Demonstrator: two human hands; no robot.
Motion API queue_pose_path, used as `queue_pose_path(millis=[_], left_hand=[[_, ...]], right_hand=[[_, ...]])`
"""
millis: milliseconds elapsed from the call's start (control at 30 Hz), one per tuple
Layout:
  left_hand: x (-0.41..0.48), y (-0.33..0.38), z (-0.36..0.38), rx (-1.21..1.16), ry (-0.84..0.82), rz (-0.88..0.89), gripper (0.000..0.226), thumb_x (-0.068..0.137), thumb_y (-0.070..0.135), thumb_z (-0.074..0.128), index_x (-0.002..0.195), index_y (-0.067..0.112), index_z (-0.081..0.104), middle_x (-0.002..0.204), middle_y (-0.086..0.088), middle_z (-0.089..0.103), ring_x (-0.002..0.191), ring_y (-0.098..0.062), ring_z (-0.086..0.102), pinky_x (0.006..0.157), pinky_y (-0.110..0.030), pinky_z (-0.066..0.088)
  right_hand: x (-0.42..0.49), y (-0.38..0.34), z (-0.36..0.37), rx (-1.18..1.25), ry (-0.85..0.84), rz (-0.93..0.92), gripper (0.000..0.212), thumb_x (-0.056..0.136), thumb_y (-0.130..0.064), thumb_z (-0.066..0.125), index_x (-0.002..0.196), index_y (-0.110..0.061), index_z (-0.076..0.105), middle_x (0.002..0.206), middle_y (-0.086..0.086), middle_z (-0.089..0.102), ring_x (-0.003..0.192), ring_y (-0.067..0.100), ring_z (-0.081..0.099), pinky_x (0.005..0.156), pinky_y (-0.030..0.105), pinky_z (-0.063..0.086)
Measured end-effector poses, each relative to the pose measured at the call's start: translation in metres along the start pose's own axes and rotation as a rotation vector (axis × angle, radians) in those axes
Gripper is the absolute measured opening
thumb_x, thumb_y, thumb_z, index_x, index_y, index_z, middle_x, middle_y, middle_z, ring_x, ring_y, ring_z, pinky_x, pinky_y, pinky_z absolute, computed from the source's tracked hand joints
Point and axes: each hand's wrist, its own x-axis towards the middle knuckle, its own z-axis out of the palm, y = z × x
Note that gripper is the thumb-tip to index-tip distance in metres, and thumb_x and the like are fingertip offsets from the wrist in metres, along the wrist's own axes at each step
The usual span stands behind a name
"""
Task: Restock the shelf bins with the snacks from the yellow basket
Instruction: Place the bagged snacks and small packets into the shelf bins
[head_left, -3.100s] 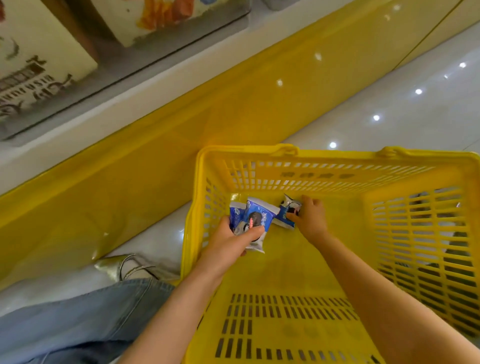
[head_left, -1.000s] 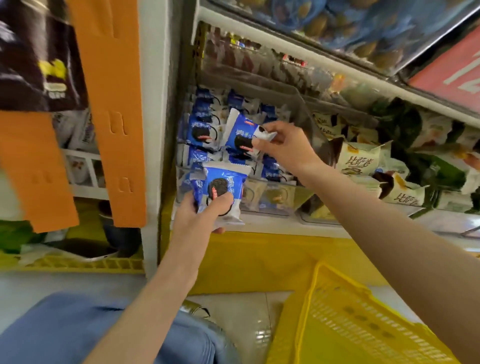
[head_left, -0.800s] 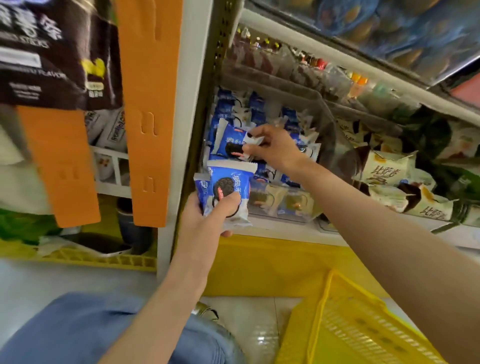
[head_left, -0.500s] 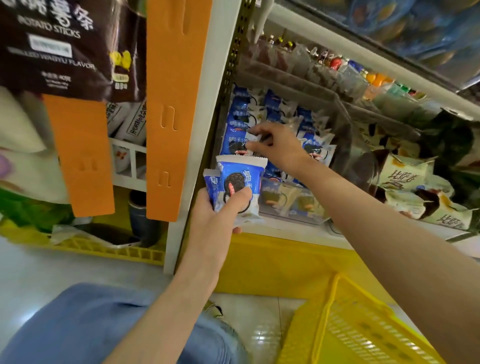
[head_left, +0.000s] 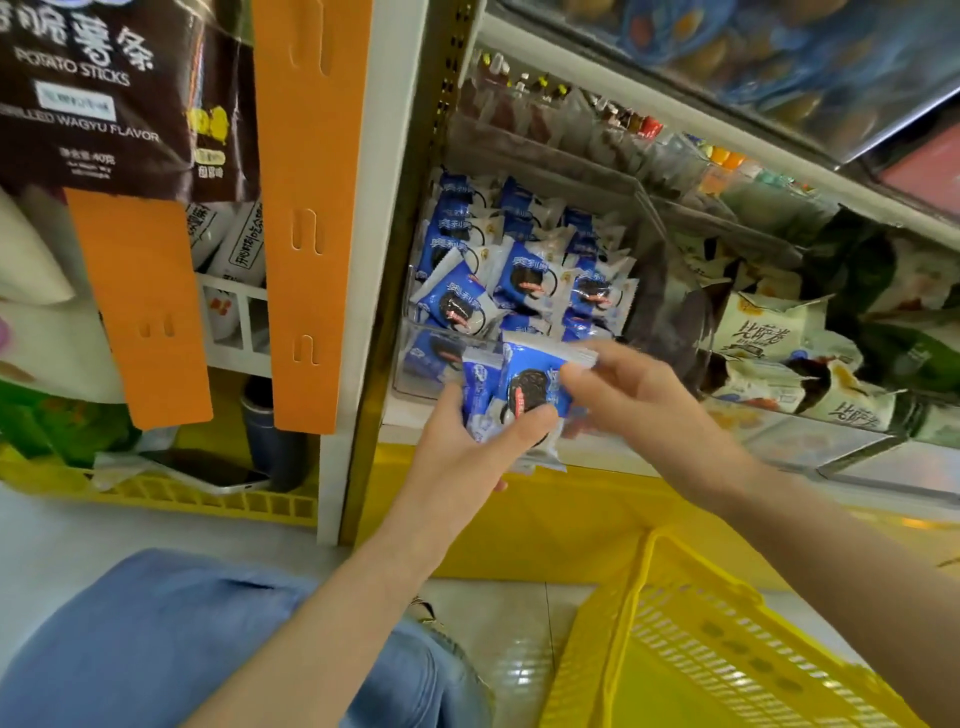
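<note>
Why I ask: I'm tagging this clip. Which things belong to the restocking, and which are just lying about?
Job: left hand holding blue cookie packs; right hand pinching one; clear bin; yellow basket.
Lying about: phone; potato sticks bag; orange strips; pale snack packs.

The bin (head_left: 423, 361) sits on the shelf just right of the post (head_left: 387, 260), with stocked packs (head_left: 519, 278) in it. Before it, the left hand (head_left: 460, 460) grips the held packs (head_left: 527, 387); the right hand (head_left: 641, 410) pinches their top right corner. The basket (head_left: 613, 649) lies below on the floor, right of the knee (head_left: 156, 639)
</note>
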Motion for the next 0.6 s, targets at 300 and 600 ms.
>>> queue_pose_path(millis=[300, 600], left_hand=[[-0.001, -0.002, 0.001, -0.118, -0.053, 0.045, 0.057, 0.062, 0.055, 0.063, 0.111, 0.028, 0.054, 0.085, 0.016, 0.069, 0.071, -0.003, 0.064, 0.052, -0.021, 0.051], [0.009, 0.008, -0.017, -0.105, 0.135, 0.168, 0.062, 0.058, 0.05, 0.064, 0.116, 0.028, 0.053, 0.102, 0.007, 0.067, 0.08, -0.006, 0.067, 0.054, -0.021, 0.052]], right_hand=[[-0.005, 0.005, -0.003, 0.22, 0.054, 0.162, 0.043, 0.071, -0.036, 0.066, 0.102, -0.007, 0.062, 0.076, -0.006, 0.071, 0.068, 0.004, 0.066, 0.066, 0.018, 0.053], [0.012, -0.008, -0.01, 0.151, -0.082, 0.184, 0.043, 0.059, -0.029, 0.076, 0.099, -0.019, 0.064, 0.086, -0.007, 0.074, 0.078, 0.005, 0.07, 0.063, 0.012, 0.052]])
